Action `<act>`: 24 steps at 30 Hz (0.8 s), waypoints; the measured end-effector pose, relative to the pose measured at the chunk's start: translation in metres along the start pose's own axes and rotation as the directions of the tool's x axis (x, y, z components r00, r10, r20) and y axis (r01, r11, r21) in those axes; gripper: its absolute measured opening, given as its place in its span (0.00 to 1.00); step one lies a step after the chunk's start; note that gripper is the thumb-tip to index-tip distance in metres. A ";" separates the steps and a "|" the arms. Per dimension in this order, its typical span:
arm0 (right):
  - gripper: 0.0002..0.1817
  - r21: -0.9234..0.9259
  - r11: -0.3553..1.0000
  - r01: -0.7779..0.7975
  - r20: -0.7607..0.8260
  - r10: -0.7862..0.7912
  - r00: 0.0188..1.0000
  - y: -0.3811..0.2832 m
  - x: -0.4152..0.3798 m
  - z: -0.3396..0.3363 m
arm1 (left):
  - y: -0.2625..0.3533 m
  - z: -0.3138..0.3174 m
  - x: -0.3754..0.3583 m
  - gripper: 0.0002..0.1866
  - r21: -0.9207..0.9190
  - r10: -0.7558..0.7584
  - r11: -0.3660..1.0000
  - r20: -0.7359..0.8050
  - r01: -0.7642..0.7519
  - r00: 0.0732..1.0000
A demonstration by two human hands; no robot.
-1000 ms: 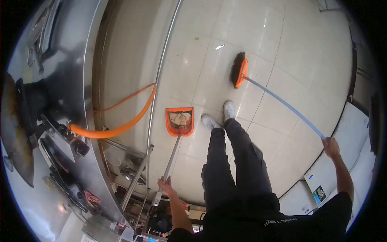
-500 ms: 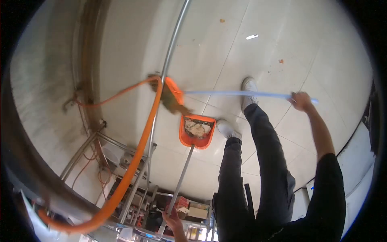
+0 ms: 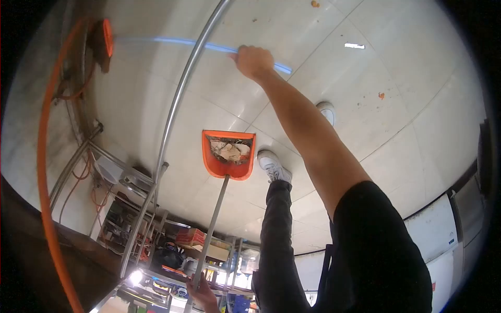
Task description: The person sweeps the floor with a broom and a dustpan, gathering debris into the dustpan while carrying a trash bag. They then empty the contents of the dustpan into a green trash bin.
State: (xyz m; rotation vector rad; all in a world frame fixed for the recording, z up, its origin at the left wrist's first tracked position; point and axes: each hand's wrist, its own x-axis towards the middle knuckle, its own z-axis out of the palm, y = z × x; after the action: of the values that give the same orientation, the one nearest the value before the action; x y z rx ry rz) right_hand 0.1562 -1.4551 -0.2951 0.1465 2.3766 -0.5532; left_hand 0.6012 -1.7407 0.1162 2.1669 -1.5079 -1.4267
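While pale, glossy floor tiles (image 3: 271,26) fill most of the view, an orange dustpan (image 3: 240,171) sits on them near the middle. Beyond it, up and to the right, lie orange crumbs (image 3: 381,96) and a shiny white scrap (image 3: 355,46). A metal rail (image 3: 182,83) slants past its left side, and farther left runs an orange hose (image 3: 44,156). Below it are crowded shelves bearing a red box (image 3: 190,237). The dustpan is a shallow scoop with a long grey handle (image 3: 213,229), holding pale flakes and dark bits. The broom (image 3: 177,40) has a light-blue stick and an orange head with dark bristles, well up and left of the dustpan, near the hose; whether the bristles touch the floor is unclear. The right hand (image 3: 254,61), above the dustpan, has its fingers closed around the blue stick near its end. The left hand (image 3: 203,295), below the dustpan, wraps the grey handle, its fingers partly hidden. A white shoe (image 3: 273,166) stands just right of the dustpan.
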 end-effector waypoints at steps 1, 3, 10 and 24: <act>0.25 0.024 0.999 -0.027 -0.018 0.027 0.999 0.015 -0.012 0.001 | 0.000 -0.006 0.000 0.18 -0.024 -0.012 1.000 0.010 0.013 1.000; 0.26 0.026 0.997 -0.071 -0.033 0.072 0.997 0.050 -0.044 0.000 | -0.002 -0.021 0.012 0.17 -0.073 -0.043 0.996 0.046 0.047 0.998; 0.22 -0.275 0.946 -0.172 -0.071 0.158 0.985 0.296 -0.329 -0.106 | -0.025 -0.045 0.016 0.19 0.080 0.101 0.990 0.160 -0.115 0.982; 0.21 -0.421 0.642 -0.641 -0.213 0.617 0.758 0.316 -0.800 -0.302 | -0.044 -0.069 0.006 0.19 0.045 0.038 0.997 0.359 -0.058 0.933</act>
State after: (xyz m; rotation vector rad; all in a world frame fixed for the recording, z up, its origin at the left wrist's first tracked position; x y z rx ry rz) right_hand 0.6619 -1.0065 0.3168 0.7448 2.2227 0.3797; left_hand 0.6824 -1.7499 0.1243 1.9583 -1.7171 -1.8629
